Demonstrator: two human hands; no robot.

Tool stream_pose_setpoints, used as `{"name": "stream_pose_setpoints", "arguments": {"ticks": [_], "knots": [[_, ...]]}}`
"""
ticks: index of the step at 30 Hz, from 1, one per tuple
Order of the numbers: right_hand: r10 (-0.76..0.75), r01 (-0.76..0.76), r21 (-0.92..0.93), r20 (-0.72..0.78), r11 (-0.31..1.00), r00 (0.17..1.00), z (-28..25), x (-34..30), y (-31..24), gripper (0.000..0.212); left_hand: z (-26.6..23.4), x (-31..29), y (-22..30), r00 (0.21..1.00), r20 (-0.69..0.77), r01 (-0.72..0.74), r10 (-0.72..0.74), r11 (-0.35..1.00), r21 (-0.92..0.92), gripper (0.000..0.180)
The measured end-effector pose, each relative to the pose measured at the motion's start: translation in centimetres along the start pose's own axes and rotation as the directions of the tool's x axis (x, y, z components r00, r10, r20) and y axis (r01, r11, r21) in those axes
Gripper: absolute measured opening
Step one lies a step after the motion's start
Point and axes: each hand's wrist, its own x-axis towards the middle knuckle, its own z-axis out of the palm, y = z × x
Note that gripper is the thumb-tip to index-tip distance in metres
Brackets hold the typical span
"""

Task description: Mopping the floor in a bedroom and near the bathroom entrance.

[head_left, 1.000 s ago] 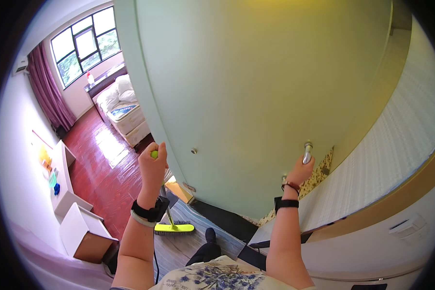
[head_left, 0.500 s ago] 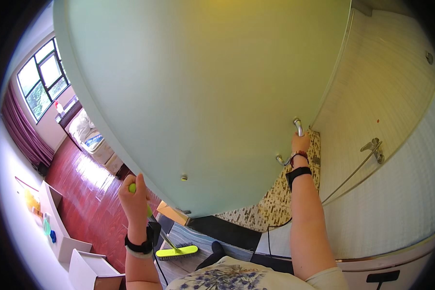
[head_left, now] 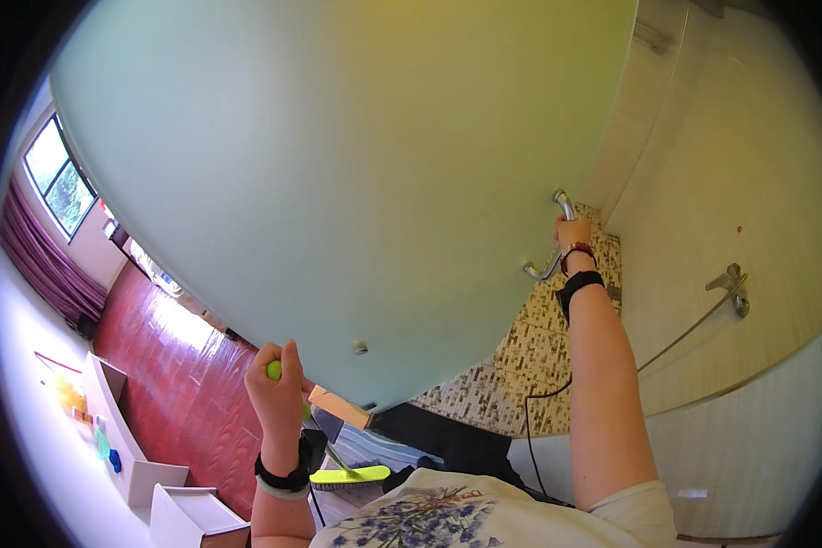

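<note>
Patterned tile floor (head_left: 484,393) shows more vs ½ s ago, so the gap past the frosted door (head_left: 338,183) is wider, w/ R grip (head_left: 573,233) clamped on its metal handle (head_left: 565,206) & L grip (head_left: 276,388) wrapped round the green broom (head_left: 349,476), head down below the door.

Left of us: red wooden floor (head_left: 192,393) | before us: grey-blue streaked flooring (head_left: 391,447), yellow-green broom (head_left: 349,476) bristles-down on it | right: brown-patterned tile floor (head_left: 534,361)

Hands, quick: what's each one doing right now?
Left hand: closed, holding the broom handle.
Right hand: closed around the metal door handle.
</note>
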Motion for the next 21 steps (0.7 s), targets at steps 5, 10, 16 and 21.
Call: {"name": "stream_pose_setpoints", "arguments": {"ticks": [5,10,16,21], "knots": [[-0.054,0.054,-0.001,0.079,0.999,0.995,3.6,1.6,-2.3,0.007,-0.3,-0.1,0.3,0.998,-0.047,0.049,-0.050,0.998,-0.026,0.025],[-0.190,0.199,-0.095,0.094,0.975,0.977,10.0,6.9,-1.9,0.007,-0.4,0.4,-0.1,0.995,-0.087,0.053,-0.054,0.998,-0.017,0.024],[-0.249,0.254,0.007,0.220,0.967,0.943,19.1,9.2,-5.5,0.006,1.0,2.2,-0.8,0.988,-0.149,0.047,-0.046,0.999,0.000,0.024],[-0.307,0.283,0.118,0.367,0.952,0.878,25.2,9.9,-7.7,0.008,2.6,1.9,-0.8,0.984,-0.174,0.062,-0.045,0.994,0.093,0.023]]}}
